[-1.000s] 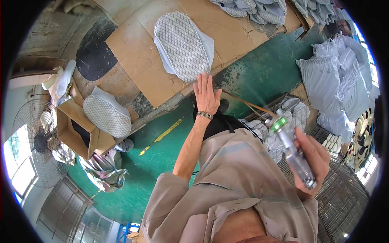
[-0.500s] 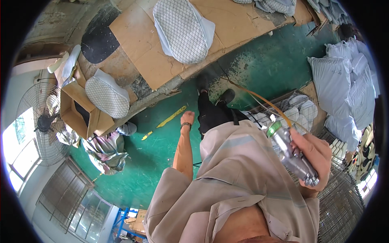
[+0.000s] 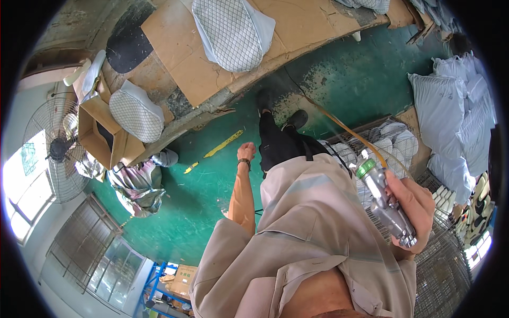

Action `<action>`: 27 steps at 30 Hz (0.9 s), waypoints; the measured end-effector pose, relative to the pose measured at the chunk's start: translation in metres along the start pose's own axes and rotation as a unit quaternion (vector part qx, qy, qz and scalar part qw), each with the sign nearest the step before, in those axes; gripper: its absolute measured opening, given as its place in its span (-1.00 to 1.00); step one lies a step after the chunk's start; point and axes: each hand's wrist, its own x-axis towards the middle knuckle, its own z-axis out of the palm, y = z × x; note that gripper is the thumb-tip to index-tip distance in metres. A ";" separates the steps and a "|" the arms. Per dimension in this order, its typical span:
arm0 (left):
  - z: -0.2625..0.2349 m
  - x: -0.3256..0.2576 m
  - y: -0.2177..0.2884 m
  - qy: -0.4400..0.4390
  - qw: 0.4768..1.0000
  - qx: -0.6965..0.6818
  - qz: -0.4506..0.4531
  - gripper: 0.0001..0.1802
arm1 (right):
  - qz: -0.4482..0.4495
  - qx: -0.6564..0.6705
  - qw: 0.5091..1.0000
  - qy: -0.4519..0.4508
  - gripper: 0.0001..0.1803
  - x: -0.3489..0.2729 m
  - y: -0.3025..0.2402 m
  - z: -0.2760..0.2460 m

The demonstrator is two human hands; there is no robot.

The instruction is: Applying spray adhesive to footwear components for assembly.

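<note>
My right hand (image 3: pixel 416 204) is wrapped round a silver metal spray gun (image 3: pixel 383 193) with a green ring near its front end. The gun is tilted, its ringed end toward the upper left, in front of my right side. An orange hose (image 3: pixel 351 133) runs up behind it toward the workbench. At my left side hangs my left hand (image 3: pixel 247 151), its fingers curled in with nothing visible in them. On the cardboard-covered workbench (image 3: pixel 297 26) ahead lies a white quilted cushion-shaped piece (image 3: pixel 233 37); a second quilted piece (image 3: pixel 137 112) rests at the bench's left end.
An opened cardboard box (image 3: pixel 127 151) and a large fan (image 3: pixel 57 148) stand at the left, near a crumpled bundle (image 3: pixel 137 185). To the right are a wire basket of white pieces (image 3: pixel 395 140) and stacked white sacks (image 3: pixel 437 106). Green floor (image 3: pixel 207 212) lies between.
The bench and the pieces on it have shifted slightly upward and left in view. My right hand keeps its grip on the spray gun, and my left hand stays low at my side.
</note>
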 end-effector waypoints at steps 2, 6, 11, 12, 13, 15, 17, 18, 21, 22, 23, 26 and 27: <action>0.007 -0.003 0.014 0.003 1.000 -0.003 0.012 -0.60 | -0.014 0.012 0.999 -0.027 -0.43 -0.005 0.003 -0.004; 0.004 -0.006 0.027 0.025 0.998 -0.041 0.045 -0.57 | -0.016 -0.005 1.000 0.014 -0.43 -0.014 0.010 -0.012; 0.019 -0.027 0.087 0.040 0.969 -0.195 0.149 -0.63 | 0.076 -0.042 0.996 0.017 -0.26 -0.028 0.009 -0.031; 0.018 -0.034 0.103 0.042 0.969 -0.195 0.149 -0.63 | 0.090 -0.047 0.995 0.022 -0.27 -0.028 0.011 -0.033; 0.002 -0.040 0.106 0.070 0.953 -0.232 0.181 -0.65 | 0.095 -0.036 0.995 0.016 -0.27 -0.025 0.020 -0.028; 0.010 -0.040 0.144 0.060 0.936 -0.267 0.222 -0.68 | 0.105 -0.049 0.993 0.034 -0.27 -0.011 0.007 -0.034; 0.008 -0.036 0.172 0.098 0.901 -0.346 0.241 -0.72 | 0.093 -0.059 0.993 0.045 -0.23 0.004 0.004 -0.034; 0.006 -0.032 0.180 0.119 0.892 -0.365 0.238 -0.71 | 0.042 -0.008 0.999 0.030 -0.14 0.011 0.010 -0.033; -0.001 -0.016 0.216 0.112 0.877 -0.390 0.256 -0.69 | 0.015 0.010 0.999 -0.031 -0.25 0.029 0.004 -0.036; -0.006 -0.015 0.220 0.126 0.875 -0.388 0.261 -0.69 | 0.011 -0.041 0.999 0.034 -0.49 0.049 -0.009 -0.029; -0.009 -0.017 0.220 0.136 0.874 -0.392 0.254 -0.69 | 0.006 -0.038 0.999 0.022 -0.49 0.058 -0.002 -0.027; -0.004 -0.016 0.256 0.100 0.871 -0.404 0.260 -0.68 | -0.063 -0.045 0.993 -0.090 -0.43 0.079 0.005 -0.030; -0.002 -0.015 0.267 0.096 0.870 -0.409 0.259 -0.68 | -0.063 -0.051 0.993 -0.091 -0.43 0.089 -0.002 -0.028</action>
